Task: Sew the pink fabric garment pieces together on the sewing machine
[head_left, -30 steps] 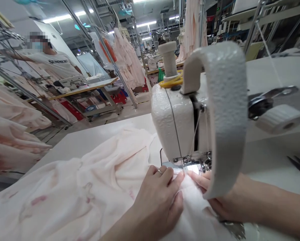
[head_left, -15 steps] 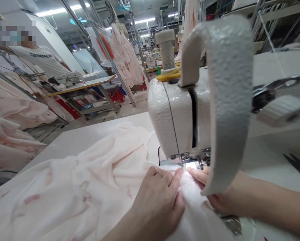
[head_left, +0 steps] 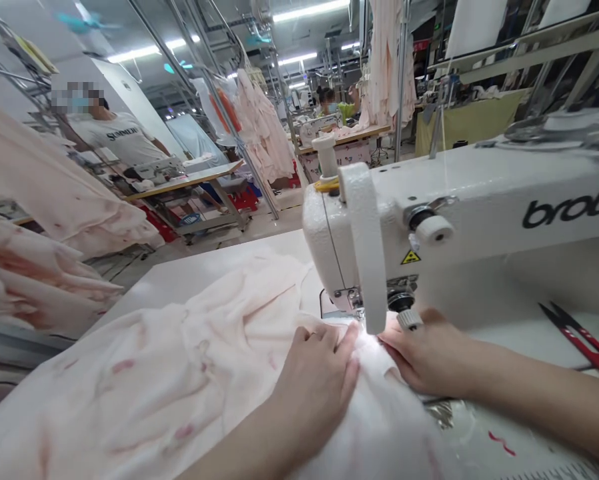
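Observation:
Pale pink printed fabric (head_left: 219,353) spreads in loose folds over the left of the table and runs up to the foot of a white sewing machine (head_left: 322,233). On its edge, just left of the lit needle area, my left hand (head_left: 317,367) is closed, with fingers bent and thumb against the cloth. My right hand (head_left: 427,353) grips the fabric from the other side, its fingertips near the needle and partly hidden by the machine's white curved guard (head_left: 372,253). Glare blurs the cloth between both hands.
Red-handled thread snips (head_left: 582,340) lie on the table at right. Pink garments (head_left: 84,180) hang at left. Behind are another sewing table (head_left: 189,180) with a standing person (head_left: 124,140), and a second person farther back.
My view has shifted back from the machine, so its arm and lettering show and the guard looks smaller. Both hands stay on the fabric by the needle.

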A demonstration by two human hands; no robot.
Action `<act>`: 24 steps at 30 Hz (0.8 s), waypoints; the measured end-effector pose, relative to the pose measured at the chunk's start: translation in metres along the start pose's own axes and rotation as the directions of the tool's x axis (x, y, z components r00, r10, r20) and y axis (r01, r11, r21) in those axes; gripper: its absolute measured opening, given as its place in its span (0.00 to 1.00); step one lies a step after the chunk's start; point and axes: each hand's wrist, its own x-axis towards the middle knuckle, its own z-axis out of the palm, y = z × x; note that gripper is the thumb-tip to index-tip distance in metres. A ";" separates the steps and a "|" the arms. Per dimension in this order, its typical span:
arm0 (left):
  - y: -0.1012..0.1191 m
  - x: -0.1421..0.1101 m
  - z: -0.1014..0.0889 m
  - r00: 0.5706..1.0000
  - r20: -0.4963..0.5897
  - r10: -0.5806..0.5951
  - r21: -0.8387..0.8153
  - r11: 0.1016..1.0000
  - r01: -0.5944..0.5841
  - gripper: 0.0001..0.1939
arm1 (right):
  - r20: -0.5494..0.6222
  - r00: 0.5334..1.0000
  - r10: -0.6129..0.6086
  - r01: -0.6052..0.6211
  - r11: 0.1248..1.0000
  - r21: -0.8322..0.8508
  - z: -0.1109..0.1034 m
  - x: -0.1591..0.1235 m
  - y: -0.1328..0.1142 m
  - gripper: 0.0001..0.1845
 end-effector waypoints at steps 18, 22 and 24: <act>-0.009 0.001 0.016 0.919 -0.317 -0.232 -0.617 0.787 -0.015 0.07 | -0.388 0.762 -0.519 0.566 0.825 0.007 0.027 -0.027 -0.065 0.11; -0.011 0.007 0.015 0.955 -0.291 0.053 -0.385 0.908 -0.168 0.17 | -0.450 0.753 -0.481 0.530 0.848 -0.020 0.054 -0.024 -0.072 0.12; -0.010 0.006 0.015 0.945 -0.296 0.141 -0.318 0.918 -0.237 0.10 | -0.422 0.766 -0.485 0.534 0.845 -0.001 0.058 -0.022 -0.071 0.12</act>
